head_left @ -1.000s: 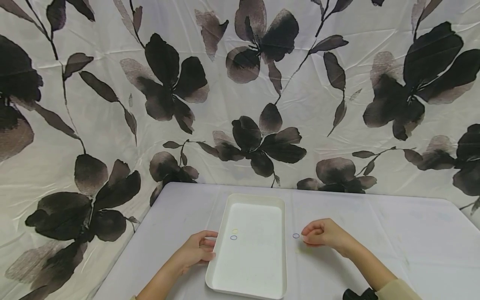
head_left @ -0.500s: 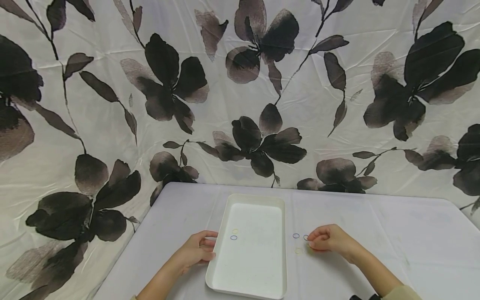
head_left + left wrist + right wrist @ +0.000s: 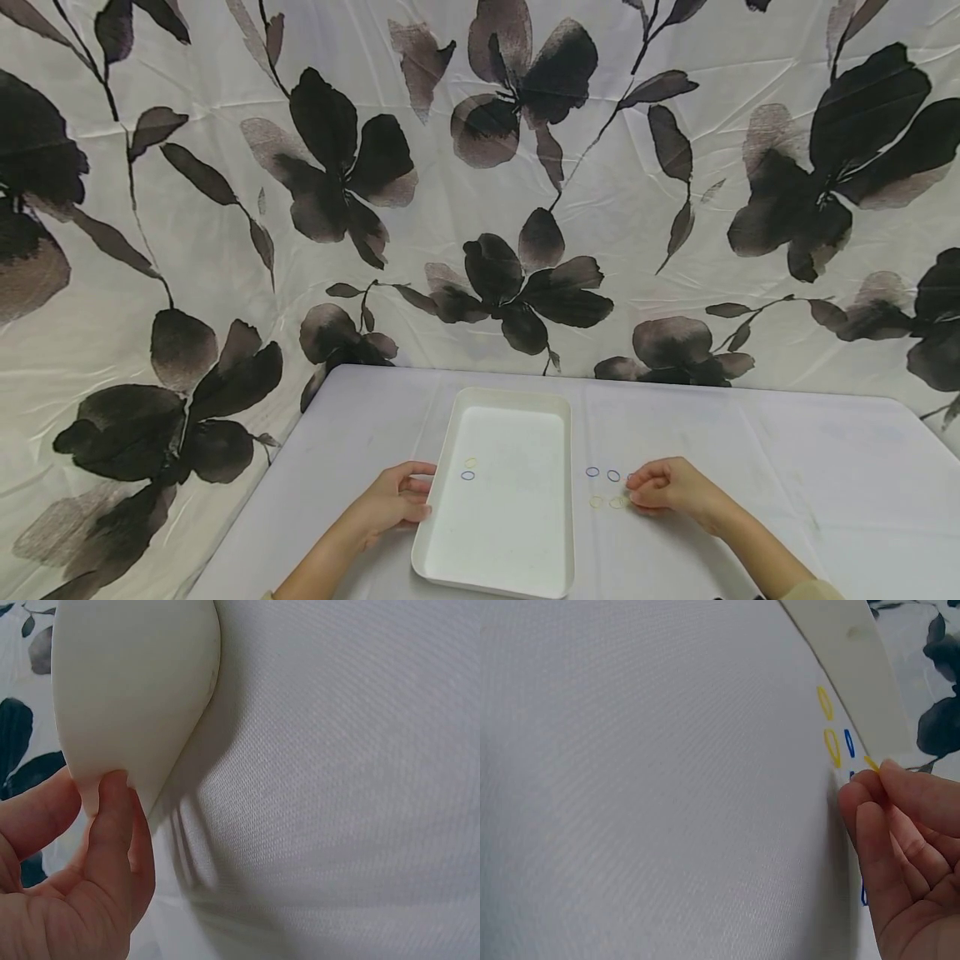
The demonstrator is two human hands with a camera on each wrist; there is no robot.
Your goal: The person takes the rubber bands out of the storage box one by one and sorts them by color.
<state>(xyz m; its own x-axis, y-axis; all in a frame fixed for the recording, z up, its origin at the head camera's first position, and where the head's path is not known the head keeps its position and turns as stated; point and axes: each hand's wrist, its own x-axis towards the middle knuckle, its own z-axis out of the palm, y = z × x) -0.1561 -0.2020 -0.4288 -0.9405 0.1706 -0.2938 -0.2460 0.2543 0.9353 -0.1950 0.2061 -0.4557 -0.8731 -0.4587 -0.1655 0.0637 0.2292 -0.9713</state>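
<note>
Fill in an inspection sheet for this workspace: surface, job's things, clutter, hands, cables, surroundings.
Surface: white-clothed table.
Job's things: white tray holding one yellow ring and one blue ring; blue rings and yellow rings on the cloth to its right.
Clutter: nothing seen.
Hands: left hand grips the tray's left rim; right hand pinches a small yellow ring.
Cables: nothing seen.
Surroundings: floral curtain behind.

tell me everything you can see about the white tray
The white tray is a shallow rectangle with rounded corners and a raised rim, plastic by its look. It lies flat on the grey table, long side running away from the person. Inside lie a yellow ring and a blue ring. The left hand grips its left rim.
</note>
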